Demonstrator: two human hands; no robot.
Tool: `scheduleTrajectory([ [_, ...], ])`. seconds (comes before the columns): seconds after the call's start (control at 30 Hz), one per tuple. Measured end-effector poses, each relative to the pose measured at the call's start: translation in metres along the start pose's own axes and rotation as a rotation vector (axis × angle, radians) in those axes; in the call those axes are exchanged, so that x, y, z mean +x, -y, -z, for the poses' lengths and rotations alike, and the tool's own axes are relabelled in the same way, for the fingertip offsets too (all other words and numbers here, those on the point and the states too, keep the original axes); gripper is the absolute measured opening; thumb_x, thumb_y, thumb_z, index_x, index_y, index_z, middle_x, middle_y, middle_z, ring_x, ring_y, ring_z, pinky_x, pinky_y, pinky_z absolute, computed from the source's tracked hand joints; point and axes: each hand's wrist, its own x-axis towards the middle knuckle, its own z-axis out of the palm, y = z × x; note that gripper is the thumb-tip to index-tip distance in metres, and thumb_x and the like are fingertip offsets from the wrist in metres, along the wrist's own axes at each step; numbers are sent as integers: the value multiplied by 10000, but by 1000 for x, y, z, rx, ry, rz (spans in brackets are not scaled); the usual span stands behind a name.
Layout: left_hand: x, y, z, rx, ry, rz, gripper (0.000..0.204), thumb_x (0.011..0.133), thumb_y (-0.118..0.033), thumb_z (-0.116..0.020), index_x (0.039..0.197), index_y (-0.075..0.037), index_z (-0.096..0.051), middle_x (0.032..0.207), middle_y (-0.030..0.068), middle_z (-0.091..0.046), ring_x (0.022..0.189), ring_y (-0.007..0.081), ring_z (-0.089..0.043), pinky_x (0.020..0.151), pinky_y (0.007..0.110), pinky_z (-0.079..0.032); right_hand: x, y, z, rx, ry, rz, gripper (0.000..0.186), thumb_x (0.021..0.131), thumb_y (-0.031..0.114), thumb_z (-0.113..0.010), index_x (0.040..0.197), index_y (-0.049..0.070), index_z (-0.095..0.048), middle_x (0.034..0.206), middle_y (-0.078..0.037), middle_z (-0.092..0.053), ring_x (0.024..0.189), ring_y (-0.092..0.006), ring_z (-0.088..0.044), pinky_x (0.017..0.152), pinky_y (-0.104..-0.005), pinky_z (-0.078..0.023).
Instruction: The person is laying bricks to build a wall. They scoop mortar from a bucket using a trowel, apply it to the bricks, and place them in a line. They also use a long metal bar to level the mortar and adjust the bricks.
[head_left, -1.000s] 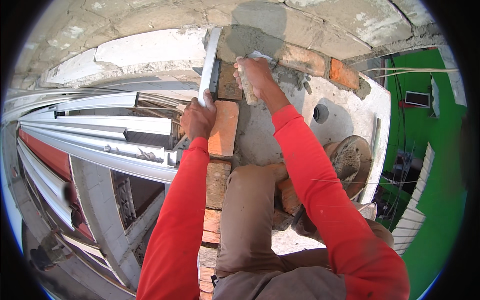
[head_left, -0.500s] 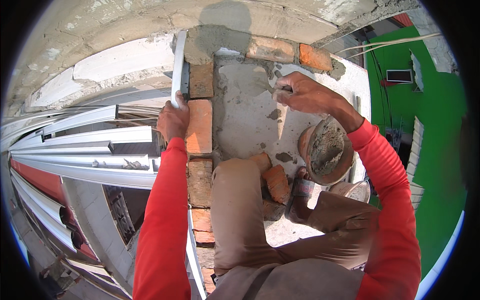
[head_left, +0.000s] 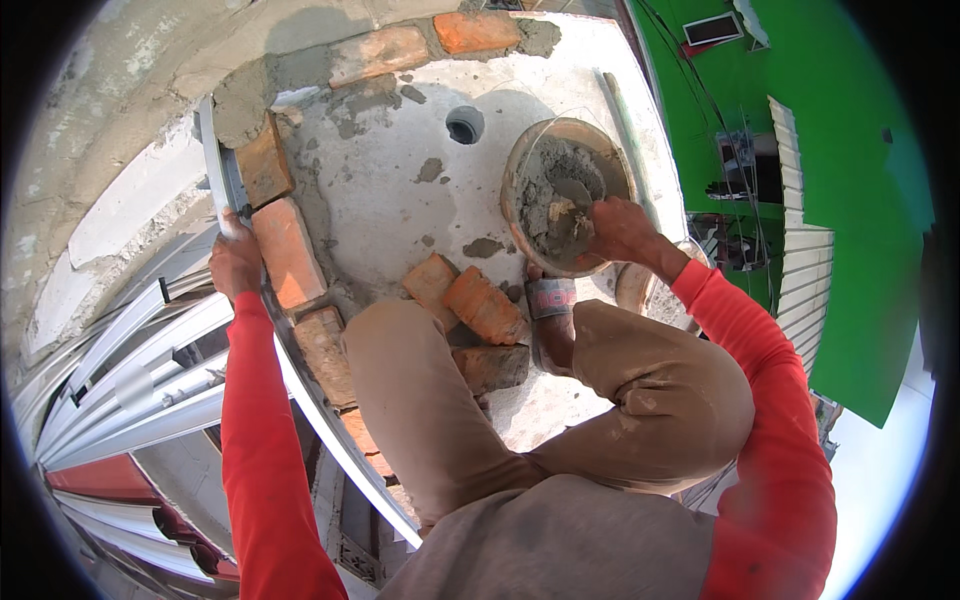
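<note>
My left hand (head_left: 236, 266) grips a long pale metal straightedge (head_left: 213, 155) against the outer side of a row of orange bricks (head_left: 287, 255). My right hand (head_left: 622, 232) is down inside a round bucket (head_left: 512, 185), closed on a trowel (head_left: 572, 192). Its blade is sunk partly into the grey mortar (head_left: 545, 215), and my fingers hide the handle. Between my knees and the bucket lie several loose bricks (head_left: 485, 305). Wet mortar borders the inner side of the brick row.
More bricks (head_left: 380, 55) are set along the far wall. A round hole (head_left: 464, 125) opens in the pale slab (head_left: 400, 190). My sandalled foot (head_left: 552, 315) rests by the bucket. Metal profiles (head_left: 150, 405) lie to the left, past the edge. A green surface (head_left: 850, 200) lies lower right.
My right hand has moved from above the slab down into the mortar bucket with the trowel. My left hand stays on the straightedge. The view has turned and shifted right.
</note>
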Motion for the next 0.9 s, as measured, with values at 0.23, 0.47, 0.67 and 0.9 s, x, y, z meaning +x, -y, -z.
scheduleTrajectory([
  [0.23,-4,1,-1,-26,0,7,977,1055,-806,-317,1253,33,-776,1217,342,-752,1210,510,-708,1032,580,-544,-31,-18,-34,1008,148,-233,347,981,271,-691,841,-46,-686,612,-87,-585,505,-199,-537,506,-381,-478],
  [0.47,-9,-7,9,-3,11,64,910,1074,-762,-312,1230,5,-777,1209,338,-753,1198,504,-713,1042,548,-554,-80,-2,22,1214,18,-246,375,1039,296,-669,800,7,-674,612,-31,-580,455,-90,-489,435,-271,-392],
  [0.67,-8,-10,12,-3,31,82,869,1075,-752,-336,1227,-24,-787,1205,311,-766,1198,483,-720,1041,539,-558,-18,-2,135,916,-8,69,419,1037,263,-662,678,58,-593,576,14,-521,501,-59,-454,459,-274,-336],
  [0.9,-5,-9,15,0,67,60,832,1087,-721,-335,1195,-39,-798,1158,278,-784,1172,469,-730,1019,539,-565,201,117,182,136,-659,471,334,952,254,-674,775,-28,-647,697,-188,-648,677,-368,-642,712,-485,-535],
])
